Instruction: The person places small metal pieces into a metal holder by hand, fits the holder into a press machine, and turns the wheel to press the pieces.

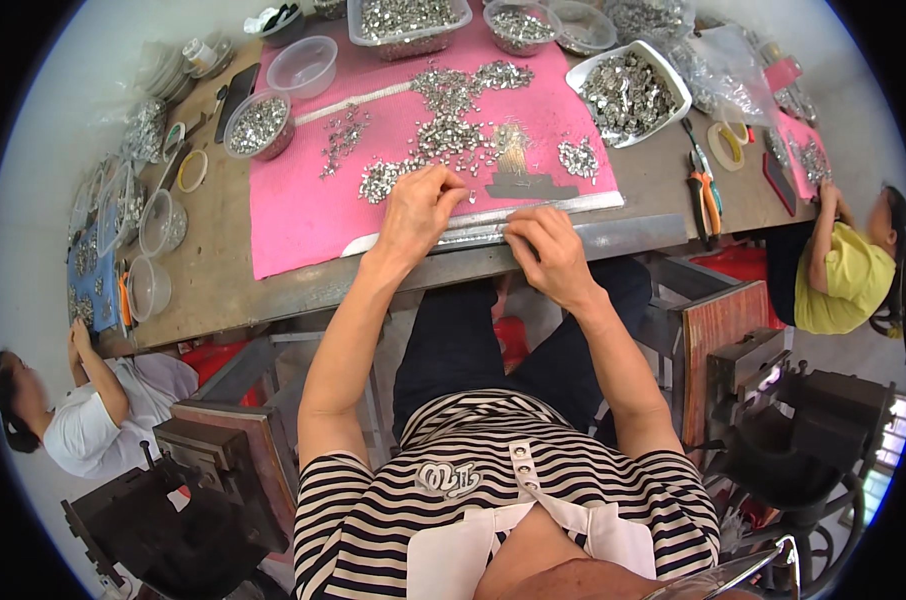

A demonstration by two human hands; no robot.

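Pink mat (298, 215), silvery strip (473, 237) left-to-right

That one wide fisheye rides on the worker's head, the left of a side-by-side pair, gazing steeply down. Left hand (418, 210) and right hand (553, 257) fall near its middle, toward twelve. The shirt (363, 520) looms close at six, the glasses (733, 580) cut off between four and five. Farther off, the mat (293, 205) spreads at twelve. Its sweep takes in one neighbour (98, 425) between eight and nine, another person (841, 275) at three.
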